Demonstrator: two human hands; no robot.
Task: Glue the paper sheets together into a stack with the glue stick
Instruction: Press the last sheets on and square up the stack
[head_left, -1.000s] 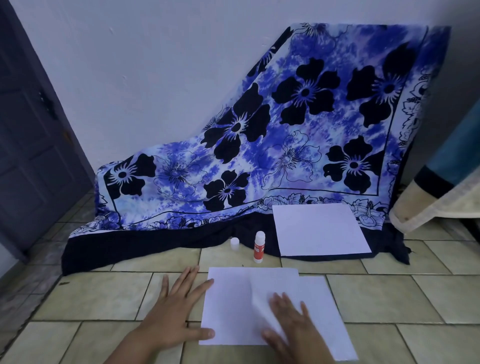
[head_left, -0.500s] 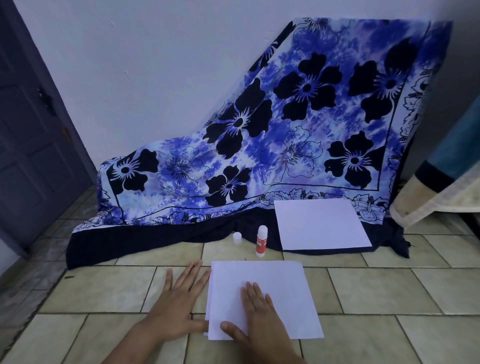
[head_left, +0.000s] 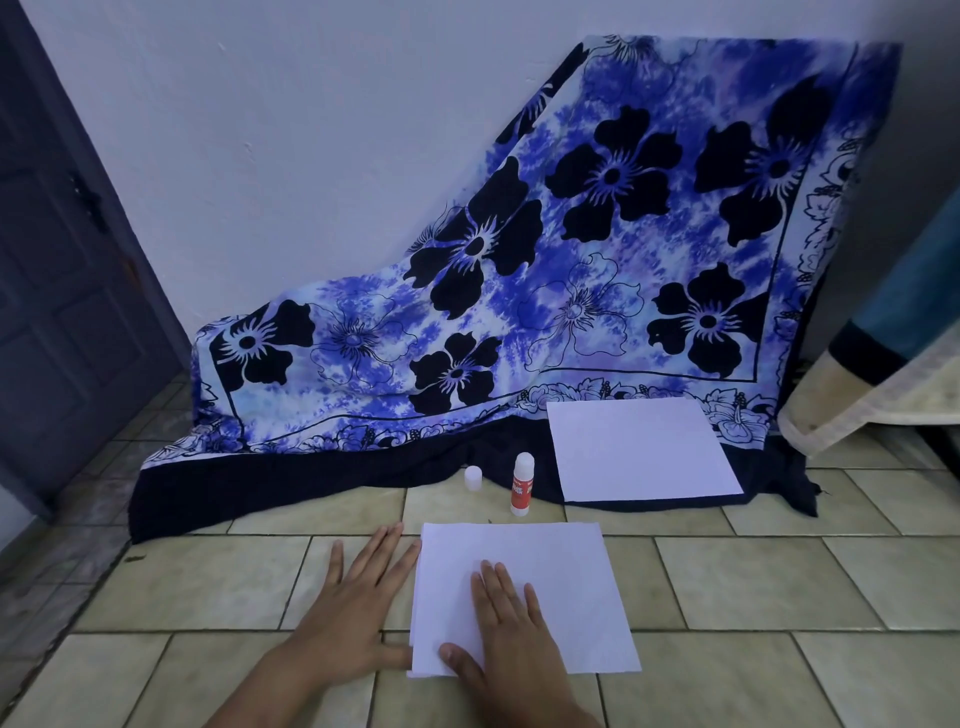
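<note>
a person's right hand (head_left: 506, 618) lies flat, fingers spread, on the stack (head_left: 561, 582) of white sheets on the tiled floor (head_left: 779, 582), pressing rather than gripping; the left hand (head_left: 353, 608), also open and holding nothing, rests on the tile with its thumb at the stack's left edge. the paper looks light, limp and quick to slide or crease — best steadied by a flat palm and lifted at a corner. just beyond the stack's far edge stands the uncapped glue stick (head_left: 522, 486), its cap (head_left: 473, 478) beside it. a spare sheet (head_left: 639, 452) lies on the cloth (head_left: 519, 291), near the stick. bare tile to the right of the stack leaves room to work — the upright stick could topple if brushed.
</note>
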